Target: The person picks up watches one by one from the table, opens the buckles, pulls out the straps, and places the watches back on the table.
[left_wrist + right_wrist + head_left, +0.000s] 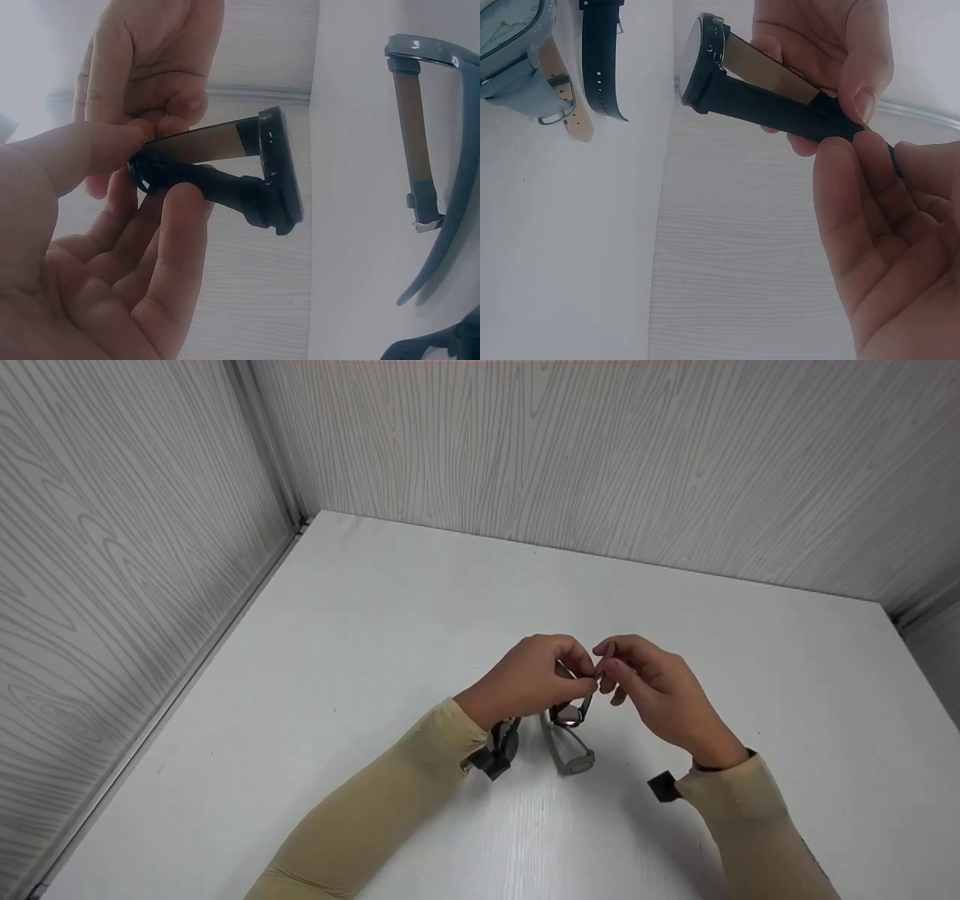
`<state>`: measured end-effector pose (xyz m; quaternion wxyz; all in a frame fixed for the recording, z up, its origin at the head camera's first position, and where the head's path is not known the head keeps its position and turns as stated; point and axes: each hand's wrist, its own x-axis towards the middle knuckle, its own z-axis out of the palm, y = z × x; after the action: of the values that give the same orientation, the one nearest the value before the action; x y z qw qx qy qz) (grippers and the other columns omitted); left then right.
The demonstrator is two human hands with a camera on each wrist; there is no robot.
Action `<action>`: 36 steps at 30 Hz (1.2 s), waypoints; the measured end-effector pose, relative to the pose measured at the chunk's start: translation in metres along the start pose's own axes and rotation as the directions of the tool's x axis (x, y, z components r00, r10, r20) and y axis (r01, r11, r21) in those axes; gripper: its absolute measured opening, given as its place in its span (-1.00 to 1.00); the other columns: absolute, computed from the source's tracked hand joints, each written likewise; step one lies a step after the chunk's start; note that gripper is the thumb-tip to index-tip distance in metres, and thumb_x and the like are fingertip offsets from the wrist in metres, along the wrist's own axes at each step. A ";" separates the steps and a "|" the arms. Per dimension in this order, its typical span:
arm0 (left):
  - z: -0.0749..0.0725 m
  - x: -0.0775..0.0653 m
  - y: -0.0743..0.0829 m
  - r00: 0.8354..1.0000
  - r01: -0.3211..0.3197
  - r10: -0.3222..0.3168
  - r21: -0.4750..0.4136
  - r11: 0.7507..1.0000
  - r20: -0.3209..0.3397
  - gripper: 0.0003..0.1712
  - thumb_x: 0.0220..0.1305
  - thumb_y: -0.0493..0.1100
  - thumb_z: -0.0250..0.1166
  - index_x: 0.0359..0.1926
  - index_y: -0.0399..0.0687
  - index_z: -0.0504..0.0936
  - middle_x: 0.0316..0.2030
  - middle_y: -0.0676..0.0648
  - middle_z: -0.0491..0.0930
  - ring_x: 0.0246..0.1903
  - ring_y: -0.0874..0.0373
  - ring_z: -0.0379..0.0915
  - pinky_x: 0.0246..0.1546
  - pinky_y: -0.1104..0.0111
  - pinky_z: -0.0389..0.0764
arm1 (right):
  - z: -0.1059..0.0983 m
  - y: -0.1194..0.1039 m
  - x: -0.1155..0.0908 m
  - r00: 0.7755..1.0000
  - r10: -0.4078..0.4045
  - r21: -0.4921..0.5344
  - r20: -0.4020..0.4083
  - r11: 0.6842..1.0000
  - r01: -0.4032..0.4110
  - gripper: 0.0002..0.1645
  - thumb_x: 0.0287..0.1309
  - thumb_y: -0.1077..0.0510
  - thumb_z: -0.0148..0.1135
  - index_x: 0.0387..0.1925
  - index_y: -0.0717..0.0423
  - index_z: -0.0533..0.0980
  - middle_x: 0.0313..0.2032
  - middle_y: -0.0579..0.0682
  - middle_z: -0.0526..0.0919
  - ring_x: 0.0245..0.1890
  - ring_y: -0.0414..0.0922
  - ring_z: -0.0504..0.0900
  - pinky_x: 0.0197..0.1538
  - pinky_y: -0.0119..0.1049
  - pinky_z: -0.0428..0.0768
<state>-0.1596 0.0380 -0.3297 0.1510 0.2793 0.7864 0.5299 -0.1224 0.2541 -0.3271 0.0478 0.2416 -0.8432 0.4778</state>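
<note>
Both hands work on a wristwatch with a black strap (772, 109), held above the table. My left hand (536, 675) grips the strap near its buckle end, thumb on one side and fingers on the other. Opposite it, my right hand (660, 690) pinches the strap's end between thumb and fingers. The strap forms a loop with a tan lining, and the watch case (279, 172) hangs at the far end of that loop. Fingers hide most of the buckle. Below lies a grey wristwatch (579, 765), its strap also tan inside.
A second black watch (510, 739) lies on the white table (405, 607), partly hidden by the left wrist and its camera. Its perforated strap (604, 67) shows beside the grey watch. Wood-grain panels (525, 442) stand along the table's back and left sides.
</note>
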 end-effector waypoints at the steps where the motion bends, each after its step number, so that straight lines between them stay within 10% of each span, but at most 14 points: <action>1: 0.000 0.000 0.001 1.000 -0.001 0.001 0.003 1.000 -0.002 -0.96 0.33 -0.13 0.37 -0.22 0.08 0.66 -0.29 0.12 0.68 -0.44 0.27 0.59 -0.38 0.38 0.62 | -0.001 0.000 0.000 1.000 -0.003 -0.003 0.002 1.000 0.003 -0.78 0.54 0.26 0.08 0.05 0.30 0.54 -0.33 -0.05 0.66 -0.32 -0.08 0.66 -0.31 -0.32 0.66; 18: -0.002 0.003 0.003 0.999 -0.014 0.019 -0.088 0.996 0.050 -0.96 0.30 -0.19 0.35 -0.28 -0.03 0.63 -0.29 0.07 0.67 -0.38 0.29 0.65 -0.41 0.42 0.57 | -0.005 -0.003 0.002 0.998 -0.042 0.018 0.046 0.999 0.041 -0.82 0.56 0.25 0.04 0.01 0.15 0.56 -0.25 -0.08 0.67 -0.31 -0.09 0.66 -0.30 -0.30 0.63; 30: 0.002 0.005 -0.001 0.976 -0.195 0.189 -0.038 0.980 -0.111 -0.94 0.37 -0.19 0.35 -0.29 0.03 0.65 -0.34 0.13 0.68 -0.40 0.23 0.69 -0.36 0.36 0.69 | -0.004 0.001 0.002 0.997 -0.043 0.195 -0.061 0.979 0.055 -0.81 0.51 0.38 0.04 0.03 0.37 0.51 -0.27 0.16 0.68 -0.34 -0.06 0.70 -0.22 -0.30 0.70; 36: -0.002 0.007 0.002 0.992 -0.097 0.077 -0.213 0.972 -0.100 -0.93 0.35 -0.22 0.39 -0.20 -0.09 0.66 -0.27 0.03 0.68 -0.26 0.22 0.67 -0.12 0.38 0.67 | 0.000 0.002 0.006 0.997 0.014 0.240 -0.075 0.971 0.005 -0.79 0.53 0.32 0.05 0.03 0.39 0.51 -0.28 0.19 0.66 -0.35 -0.05 0.69 -0.21 -0.28 0.72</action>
<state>-0.1655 0.0414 -0.3271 0.1212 0.2707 0.7169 0.6309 -0.1283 0.2523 -0.3268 0.0494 0.2253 -0.7773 0.5852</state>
